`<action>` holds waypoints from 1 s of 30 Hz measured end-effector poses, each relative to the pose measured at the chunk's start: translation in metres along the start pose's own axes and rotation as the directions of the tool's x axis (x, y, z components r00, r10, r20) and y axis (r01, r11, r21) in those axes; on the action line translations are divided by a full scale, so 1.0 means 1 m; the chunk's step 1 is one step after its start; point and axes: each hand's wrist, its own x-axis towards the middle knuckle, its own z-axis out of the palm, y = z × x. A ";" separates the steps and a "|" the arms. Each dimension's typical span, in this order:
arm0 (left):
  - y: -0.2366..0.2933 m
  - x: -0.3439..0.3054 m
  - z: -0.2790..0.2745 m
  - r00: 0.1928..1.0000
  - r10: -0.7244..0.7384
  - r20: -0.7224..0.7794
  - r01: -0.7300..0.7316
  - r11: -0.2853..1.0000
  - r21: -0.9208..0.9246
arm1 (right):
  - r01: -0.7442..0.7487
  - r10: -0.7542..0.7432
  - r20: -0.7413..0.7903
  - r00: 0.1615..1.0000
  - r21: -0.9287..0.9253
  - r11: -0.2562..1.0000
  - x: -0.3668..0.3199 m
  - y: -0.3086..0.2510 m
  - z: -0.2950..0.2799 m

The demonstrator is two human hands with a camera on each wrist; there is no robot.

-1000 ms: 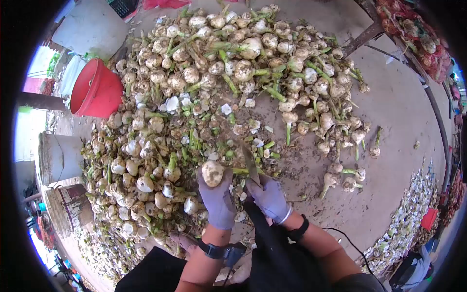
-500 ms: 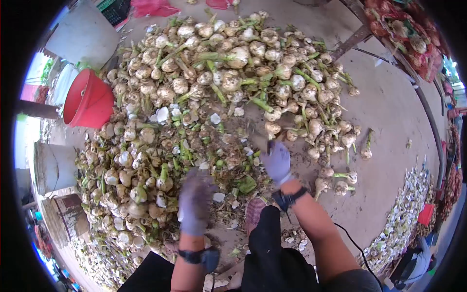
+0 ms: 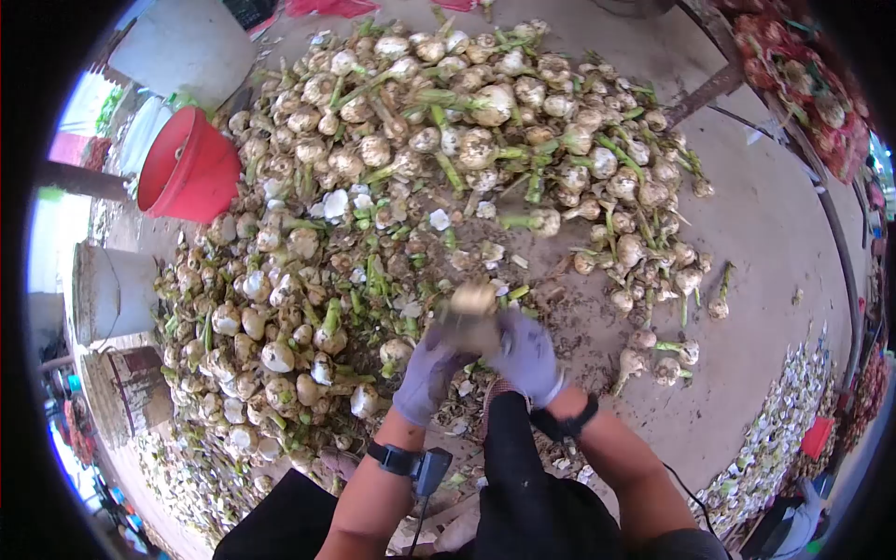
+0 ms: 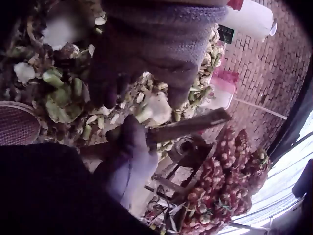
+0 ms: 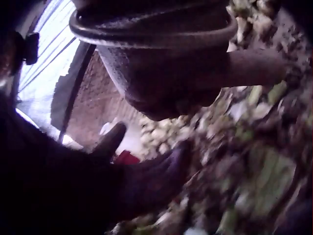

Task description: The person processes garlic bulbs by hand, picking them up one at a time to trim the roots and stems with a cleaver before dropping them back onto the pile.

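Note:
My gloved left hand (image 3: 431, 369) and gloved right hand (image 3: 529, 355) are close together in the head view, with a motion-blurred garlic bulb (image 3: 474, 299) just above them. In the left wrist view, a pale bulb (image 4: 157, 108) lies between the fingers and thumb of the left hand (image 4: 151, 54), which seem to grip it. Beside it the right hand (image 4: 129, 166) holds a knife, its blade (image 4: 190, 126) pointing away. The right wrist view shows the right hand (image 5: 161, 78) curled around the handle (image 5: 257, 67); the left hand (image 5: 146, 178) is dark there.
A large heap of stemmed garlic (image 3: 476, 147) lies ahead, and trimmed bulbs (image 3: 278, 357) are piled at left. Scraps cover the floor between. A red bucket (image 3: 198, 177) and a white bucket (image 3: 112, 294) stand left; net bags (image 3: 803, 89) are at upper right.
The stemmed bulb held a second ago is out of the left hand. That hand has swung from the left pile up and right to the right hand, with a bulb now there.

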 end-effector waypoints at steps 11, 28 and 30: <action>0.045 -0.052 0.021 0.913 0.348 0.215 -0.408 0.757 0.510 | 0.191 -0.115 0.409 0.906 -0.152 0.970 0.010 -0.072 -0.065; 0.041 -0.043 0.010 0.867 0.440 0.234 -0.423 0.402 0.812 | -0.187 0.187 0.019 0.982 0.005 0.982 -0.032 0.020 -0.024; 0.041 -0.040 0.023 0.895 0.426 0.133 -0.393 0.612 0.686 | -0.377 0.342 0.217 0.914 0.148 0.914 -0.021 -0.011 -0.034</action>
